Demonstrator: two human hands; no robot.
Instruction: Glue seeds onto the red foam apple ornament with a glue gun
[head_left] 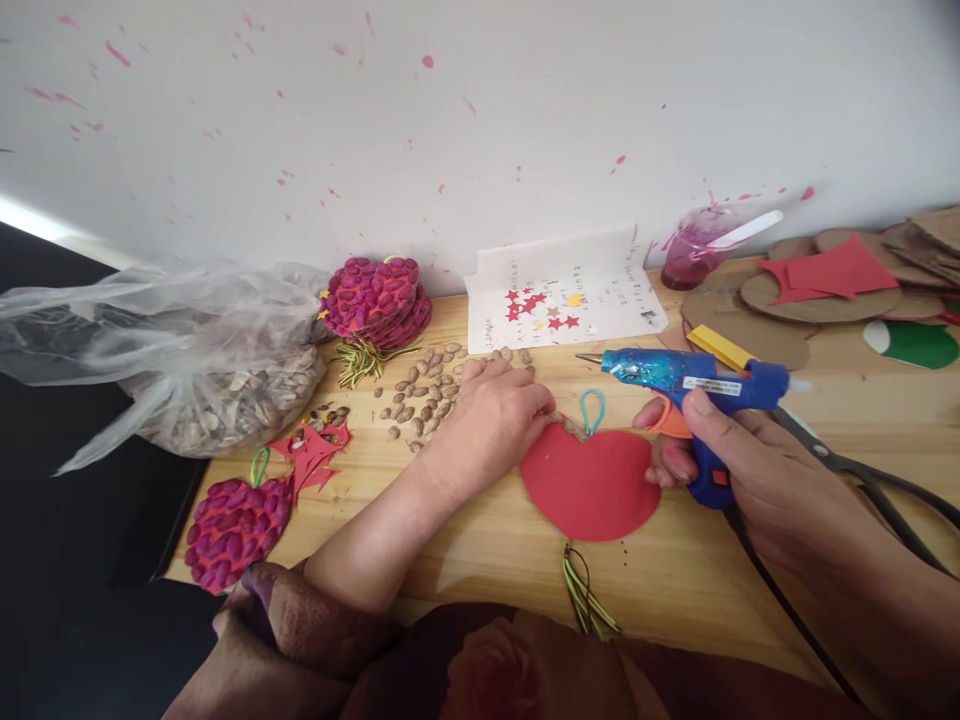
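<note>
A red paper disc [590, 483] with a teal loop [592, 409] at its top and a green-yellow tassel [585, 596] at its bottom lies on the wooden table [465, 540]. My left hand [495, 415] rests knuckles up at the disc's upper left edge, fingers pinched on a small shell piece pressed to the disc. My right hand [739, 465] grips a blue hot glue gun [694, 385] just right of the disc, nozzle pointing left above the loop.
Loose shells [420, 390] lie behind my left hand. A plastic bag of shells [210, 370] sits at left. Finished purple-red ornaments [375, 300] [236, 525], a star sticker sheet [562, 300], scissors [862, 470], cardboard discs [817, 295] and a pink cup [694, 250] stand around.
</note>
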